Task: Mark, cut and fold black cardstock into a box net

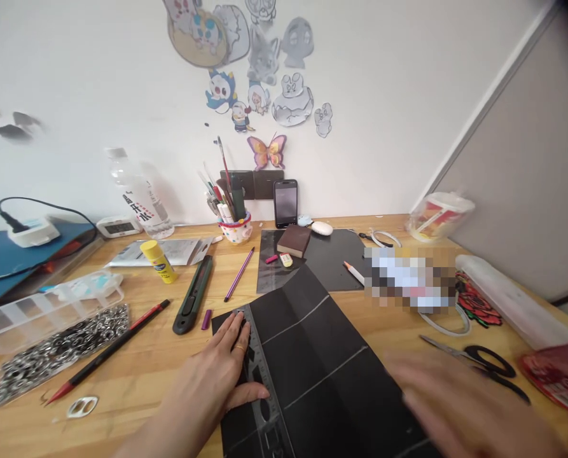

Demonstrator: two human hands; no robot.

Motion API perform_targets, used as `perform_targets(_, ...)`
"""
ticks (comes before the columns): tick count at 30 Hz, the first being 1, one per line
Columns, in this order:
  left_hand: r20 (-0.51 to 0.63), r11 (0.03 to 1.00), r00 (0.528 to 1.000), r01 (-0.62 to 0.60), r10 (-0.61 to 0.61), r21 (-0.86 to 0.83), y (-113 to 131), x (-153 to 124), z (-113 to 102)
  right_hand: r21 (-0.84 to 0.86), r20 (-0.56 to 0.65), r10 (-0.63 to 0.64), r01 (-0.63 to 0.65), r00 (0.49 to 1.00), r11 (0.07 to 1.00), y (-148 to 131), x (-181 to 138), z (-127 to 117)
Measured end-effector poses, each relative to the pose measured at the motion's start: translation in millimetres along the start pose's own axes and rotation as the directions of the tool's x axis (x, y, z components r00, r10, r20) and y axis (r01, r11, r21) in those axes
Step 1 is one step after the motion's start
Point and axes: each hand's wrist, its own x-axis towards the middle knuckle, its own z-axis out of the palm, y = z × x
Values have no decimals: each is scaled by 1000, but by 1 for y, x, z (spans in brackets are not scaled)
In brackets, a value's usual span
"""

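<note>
My left hand [224,366] lies flat with fingers stretched out, pressing a dark transparent ruler [259,381] onto the left edge of a black paper sheet [322,356]. The sheet carries two pale drawn lines across it. A ring shows on one finger. My right hand [455,407] is at the lower right over the sheet's right side, smeared by motion, so its fingers cannot be made out. Black-handled scissors [484,362] lie just to the right of it.
A green utility knife [194,294], purple pen [239,275], red pencil [107,353], yellow glue stick [158,261] and a tray of metal rings [62,346] lie left. A pen cup [235,226], phone [285,202], water bottle [138,194] and cutting mat [331,254] stand behind.
</note>
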Motion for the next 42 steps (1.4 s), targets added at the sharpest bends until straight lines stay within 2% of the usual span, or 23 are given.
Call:
perform_targets(1,13,1000,1000,6,-6,2,1,1,-3,-44,-36,133,-134,990,990,13,9,-2)
perform_targets(3,64,1000,998,10,-10,7,5,3,-13,-188,97,343,-321,934,928,42,32,3)
perform_targets(4,107,1000,994,7,-8,7,7,4,-19,-314,155,421,-360,894,879,54,43,10)
perform_targets(8,237,1000,971,25,-27,12,12,8,-37,-412,249,416,-293,875,863,78,73,45)
perform_targets(11,242,999,970,39,-36,-6,14,10,-41,-433,300,391,-242,870,869,78,78,63)
perform_targets(13,236,999,971,44,-37,-22,14,10,-40,-430,313,388,-234,867,872,78,78,66)
perform_targets(17,247,998,968,59,-48,-36,13,8,-35,-397,267,407,-285,873,872,74,90,48)
perform_targets(20,196,997,980,44,-32,-56,11,7,-30,-179,191,418,-387,888,905,45,112,13)
perform_targets(21,173,997,984,40,-28,-63,11,6,-29,190,164,444,-470,881,862,28,119,2)
perform_targets(22,154,997,988,37,-25,-71,10,6,-28,509,189,450,-479,873,715,10,127,-7)
perform_targets(23,139,996,990,35,-23,-79,10,6,-27,703,226,420,-445,879,554,-9,134,-12)
perform_targets(25,119,995,993,33,-22,-89,9,6,-25,859,353,295,-432,888,273,-41,144,-6)
perform_targets(26,110,995,994,33,-23,-90,9,6,-24,881,404,205,-439,892,176,-52,147,4)
perform_targets(27,101,995,995,34,-26,-88,9,6,-23,871,451,178,-475,874,126,-58,149,19)
perform_targets(28,93,996,995,36,-28,-85,9,6,-22,846,494,163,-515,854,135,-60,150,37)
perform_targets(31,88,996,996,37,-30,-77,9,6,-18,841,482,149,-504,863,197,-45,145,90)
perform_targets(33,92,997,995,33,-26,-75,9,6,-16,840,461,158,-487,873,240,-31,139,114)
perform_targets(36,81,997,997,20,-14,-79,8,5,-13,830,440,150,-465,885,309,-19,130,127)
perform_targets(42,86,996,996,27,-20,-90,7,4,-13,809,407,161,-437,899,393,-23,124,125)
